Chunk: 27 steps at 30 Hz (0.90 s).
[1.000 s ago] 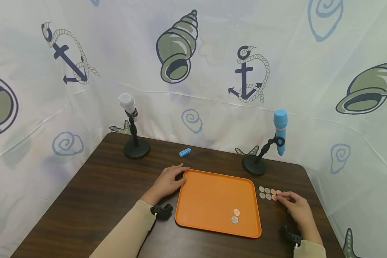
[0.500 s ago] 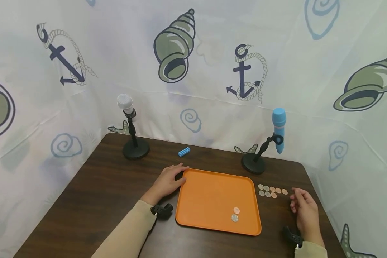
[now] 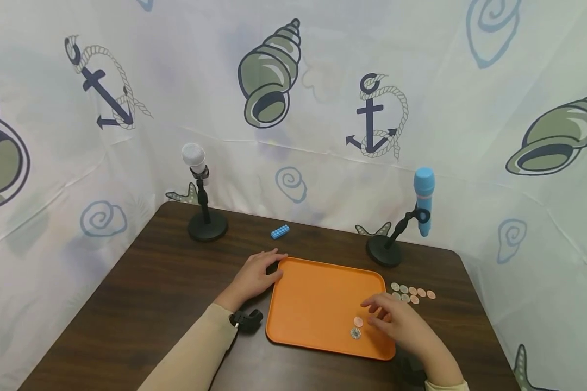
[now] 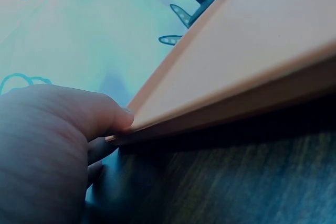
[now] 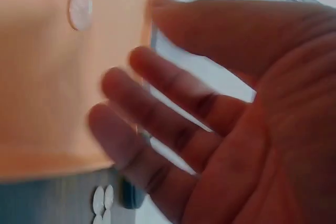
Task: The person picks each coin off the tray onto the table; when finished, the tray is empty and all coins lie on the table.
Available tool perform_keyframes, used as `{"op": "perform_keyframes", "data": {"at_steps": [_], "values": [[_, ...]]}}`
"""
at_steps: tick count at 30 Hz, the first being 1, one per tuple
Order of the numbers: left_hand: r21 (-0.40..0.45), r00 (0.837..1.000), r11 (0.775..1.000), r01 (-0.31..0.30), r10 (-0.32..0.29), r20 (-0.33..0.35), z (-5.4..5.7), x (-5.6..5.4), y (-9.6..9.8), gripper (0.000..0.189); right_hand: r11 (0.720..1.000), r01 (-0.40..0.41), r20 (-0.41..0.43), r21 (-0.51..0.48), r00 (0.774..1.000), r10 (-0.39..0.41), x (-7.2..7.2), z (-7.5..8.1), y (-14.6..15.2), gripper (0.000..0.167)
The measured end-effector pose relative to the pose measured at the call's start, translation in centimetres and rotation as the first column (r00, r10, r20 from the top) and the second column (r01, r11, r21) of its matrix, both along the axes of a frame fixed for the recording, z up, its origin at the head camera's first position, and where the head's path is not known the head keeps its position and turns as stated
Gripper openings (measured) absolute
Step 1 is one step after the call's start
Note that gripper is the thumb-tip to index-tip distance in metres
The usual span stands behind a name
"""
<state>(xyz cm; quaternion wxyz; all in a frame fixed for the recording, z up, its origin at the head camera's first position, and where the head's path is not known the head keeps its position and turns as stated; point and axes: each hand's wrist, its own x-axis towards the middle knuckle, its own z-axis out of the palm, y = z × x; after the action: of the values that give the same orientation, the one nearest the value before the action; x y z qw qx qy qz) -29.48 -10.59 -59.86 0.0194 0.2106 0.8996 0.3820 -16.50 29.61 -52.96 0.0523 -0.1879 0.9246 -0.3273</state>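
Observation:
My left hand holds the far left corner of an orange tray. In the left wrist view, a digit of the left hand lies on the tray's rim, with darker fingers below it. Over the tray's right side hovers my right hand, fingers loosely bent and apart, nothing between them. Just left of its fingertips lie a copper coin and a silver coin, both on the tray. Right of the tray, two rows of silver and copper coins lie on the table, partly behind the hand.
A white microphone on a black stand is at the back left. A blue microphone on another stand is at the back right. Between them lies a blue toy brick. A patterned cloth hangs behind the dark wooden table.
My right hand has left the right end of the coin rows, where a copper coin now lies, and has moved left over the tray. The left hand stays at the tray's corner.

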Motion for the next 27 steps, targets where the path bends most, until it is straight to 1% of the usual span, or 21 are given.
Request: {"op": "perform_keyframes", "data": {"at_steps": [1,3,6,9,12,16,19,21,24,27], "values": [[-0.003,1.0,1.0,-0.001,0.001,-0.001,0.0,0.0,0.0,0.05,0.999,-0.025,-0.005,0.041,1.0,0.026,-0.1,-0.3,-0.5,0.029],[-0.004,1.0,1.0,-0.002,0.002,-0.007,-0.2,-0.1,0.0,0.049,0.993,-0.03,-0.008,0.112,0.999,0.031,-0.1,-1.0,-1.2,0.03],[0.0,1.0,1.0,0.008,-0.008,-0.01,-0.3,-0.2,0.2,0.049,0.983,0.026,-0.013,0.181,1.0,-0.024,0.0,-2.2,-1.8,0.026],[0.005,1.0,1.0,0.018,-0.017,-0.012,-0.3,-0.3,0.3,0.049,0.976,0.089,-0.033,0.199,0.996,-0.085,0.1,-2.8,-2.1,0.022],[0.009,1.0,1.0,0.018,-0.018,-0.014,-0.1,-0.3,0.3,0.049,0.978,0.114,-0.022,0.174,0.993,-0.112,0.1,-3.0,-2.3,0.019],[0.005,1.0,1.0,0.014,-0.014,-0.005,0.1,-0.1,0.1,0.048,0.984,0.118,0.026,0.133,0.992,-0.122,0.0,-3.6,-2.2,0.017],[-0.001,1.0,1.0,0.011,-0.011,-0.006,0.1,-0.2,0.0,0.049,0.988,0.13,0.047,0.083,0.99,-0.135,-0.1,-4.0,-1.8,0.02],[0.002,1.0,1.0,0.008,-0.008,-0.013,0.0,-0.3,-0.1,0.049,0.988,0.15,0.059,0.033,0.987,-0.152,-0.2,-4.2,-1.5,0.023],[0.004,1.0,1.0,0.004,-0.004,-0.02,-0.3,-0.4,-0.1,0.049,0.982,0.184,0.122,-0.048,0.976,-0.177,-0.3,-4.3,-0.9,0.023],[-0.005,1.0,1.0,-0.001,0.001,-0.011,-0.3,-0.3,-0.2,0.049,0.966,0.216,0.202,-0.142,0.962,-0.185,-0.1,-4.5,-0.4,0.02]]}}
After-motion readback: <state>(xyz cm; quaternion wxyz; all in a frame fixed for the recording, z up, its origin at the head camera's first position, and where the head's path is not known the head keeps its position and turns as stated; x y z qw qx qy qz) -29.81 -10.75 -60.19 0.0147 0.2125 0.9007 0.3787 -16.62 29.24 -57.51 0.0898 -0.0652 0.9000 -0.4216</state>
